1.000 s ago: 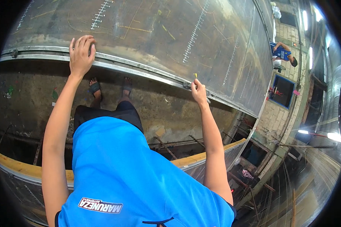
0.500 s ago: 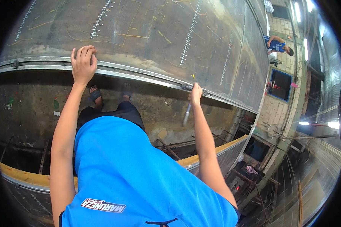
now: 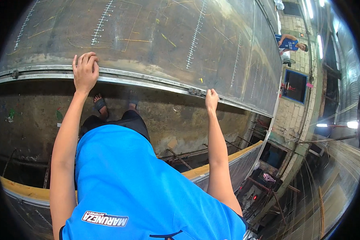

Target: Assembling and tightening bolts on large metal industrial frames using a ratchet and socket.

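Observation:
A long, dark, flat table with white tick-marked lines and yellow scrawls stretches in front of me, edged by a silver metal rail. My left hand rests at the rail, fingers apart, slightly bent over the tabletop and holding nothing. Farther right along the rail, my right hand is closed beside a dark metal clamp-like fitting. What its fingers grip is hidden. Another small dark fitting sits on the rail at the far left.
Behind me runs a second table with a yellow edge. My sandalled feet stand on the stained floor between the tables. At the upper right, another person in a blue top is near the table's far end, by a brick wall.
The silver rod-like handle that hung below my right hand no longer shows. My right hand has shifted slightly right and down at the rail. My left hand stays at the rail.

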`<act>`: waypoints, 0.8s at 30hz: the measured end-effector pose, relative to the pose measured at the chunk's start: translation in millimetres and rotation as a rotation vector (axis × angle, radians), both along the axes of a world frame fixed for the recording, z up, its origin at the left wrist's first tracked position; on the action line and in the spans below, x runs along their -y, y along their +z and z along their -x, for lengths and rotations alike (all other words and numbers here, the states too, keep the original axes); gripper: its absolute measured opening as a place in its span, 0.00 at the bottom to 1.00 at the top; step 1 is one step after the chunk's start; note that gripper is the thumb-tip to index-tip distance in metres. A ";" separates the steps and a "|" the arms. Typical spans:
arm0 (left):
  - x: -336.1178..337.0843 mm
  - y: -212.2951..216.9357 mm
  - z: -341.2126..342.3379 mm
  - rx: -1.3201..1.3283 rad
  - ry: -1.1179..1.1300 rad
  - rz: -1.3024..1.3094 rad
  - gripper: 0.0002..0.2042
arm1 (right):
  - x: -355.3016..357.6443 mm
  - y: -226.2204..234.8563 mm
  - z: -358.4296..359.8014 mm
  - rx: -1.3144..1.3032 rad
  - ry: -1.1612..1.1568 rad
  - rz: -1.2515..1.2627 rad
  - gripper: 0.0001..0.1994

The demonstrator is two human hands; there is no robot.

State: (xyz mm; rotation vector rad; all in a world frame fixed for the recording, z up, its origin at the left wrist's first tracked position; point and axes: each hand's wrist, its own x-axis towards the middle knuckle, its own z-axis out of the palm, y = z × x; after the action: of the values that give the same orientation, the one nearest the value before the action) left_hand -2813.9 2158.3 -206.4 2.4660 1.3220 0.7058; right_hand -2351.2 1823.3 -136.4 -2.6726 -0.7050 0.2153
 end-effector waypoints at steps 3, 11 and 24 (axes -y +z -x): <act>-0.6 0.6 -5.0 0.009 -0.008 0.000 0.06 | 1.8 0.5 5.2 -0.034 -0.053 -0.019 0.16; -0.4 -2.0 -6.3 0.010 -0.010 -0.016 0.05 | -6.6 -3.9 13.4 0.022 -0.046 0.024 0.17; -0.1 -0.9 -12.0 0.002 0.023 -0.009 0.05 | -8.9 -6.1 16.0 0.050 -0.109 0.007 0.17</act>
State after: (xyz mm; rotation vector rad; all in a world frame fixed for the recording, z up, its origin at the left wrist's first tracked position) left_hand -2801.9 2158.4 -207.3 2.4608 1.3517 0.7209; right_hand -2367.2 1832.2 -142.4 -2.7221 -0.5724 0.1236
